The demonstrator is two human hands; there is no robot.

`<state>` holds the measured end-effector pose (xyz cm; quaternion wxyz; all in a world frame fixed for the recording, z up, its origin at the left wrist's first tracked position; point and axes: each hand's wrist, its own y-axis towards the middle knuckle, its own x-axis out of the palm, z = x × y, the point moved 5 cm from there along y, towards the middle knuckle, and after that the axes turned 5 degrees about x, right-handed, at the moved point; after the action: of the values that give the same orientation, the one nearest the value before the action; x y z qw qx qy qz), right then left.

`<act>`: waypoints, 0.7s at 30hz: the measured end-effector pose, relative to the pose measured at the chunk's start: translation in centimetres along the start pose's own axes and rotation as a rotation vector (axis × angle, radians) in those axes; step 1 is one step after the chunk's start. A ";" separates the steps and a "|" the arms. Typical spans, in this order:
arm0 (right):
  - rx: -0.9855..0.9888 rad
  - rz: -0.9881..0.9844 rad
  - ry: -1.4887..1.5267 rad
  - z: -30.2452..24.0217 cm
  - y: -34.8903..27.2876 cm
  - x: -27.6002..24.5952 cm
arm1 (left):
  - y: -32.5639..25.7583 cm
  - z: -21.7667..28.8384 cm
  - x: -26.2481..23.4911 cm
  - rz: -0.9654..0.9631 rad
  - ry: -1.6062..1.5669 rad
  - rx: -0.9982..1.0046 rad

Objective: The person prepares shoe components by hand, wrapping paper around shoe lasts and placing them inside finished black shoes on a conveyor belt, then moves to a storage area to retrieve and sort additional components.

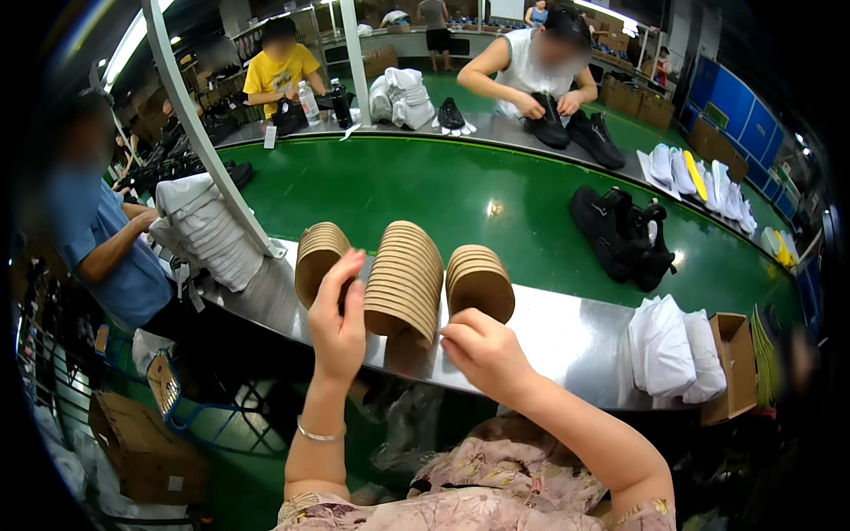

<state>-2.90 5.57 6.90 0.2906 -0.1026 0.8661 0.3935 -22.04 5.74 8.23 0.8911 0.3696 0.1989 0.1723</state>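
Observation:
Three stacks of nested, curved brown cardboard pieces stand on the metal edge of the bench in front of me. The middle stack (403, 276) is the longest; a shorter left stack (322, 241) and right stack (479, 276) flank it. My left hand (339, 323) is raised in front of the left stack, thumb and fingers apart, holding nothing. Beside the lower right edge of the middle stack is my right hand (485, 352), its fingers curled and pinched together. Whatever lies between those fingertips, if anything, is hidden.
A green conveyor belt (354, 181) runs beyond the metal ledge (567, 336). Black shoes (620, 232) sit on it at right. White wrapped bundles (660, 347) and a cardboard box (733, 367) stand near right. A metal post (199, 124) rises at left. Co-workers handle shoes opposite.

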 end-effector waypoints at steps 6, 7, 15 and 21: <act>-0.077 0.172 -0.162 -0.6 0.9 3.5 | 2.5 -1.2 3.2 -0.455 0.063 0.075; -0.094 0.213 -0.190 -0.3 0.8 2.9 | 2.5 -0.8 3.6 -0.495 0.102 0.112; -0.032 0.317 -0.477 5.5 2.4 -3.4 | 3.9 1.8 10.4 -0.555 0.151 0.241; 0.015 0.222 -0.565 7.0 2.1 -2.4 | 1.8 -1.1 14.7 -0.508 -0.023 0.026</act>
<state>1.11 12.00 5.94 0.4761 0.1086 0.7596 0.4296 -10.23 14.24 5.44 0.9032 0.3212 0.2773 -0.0639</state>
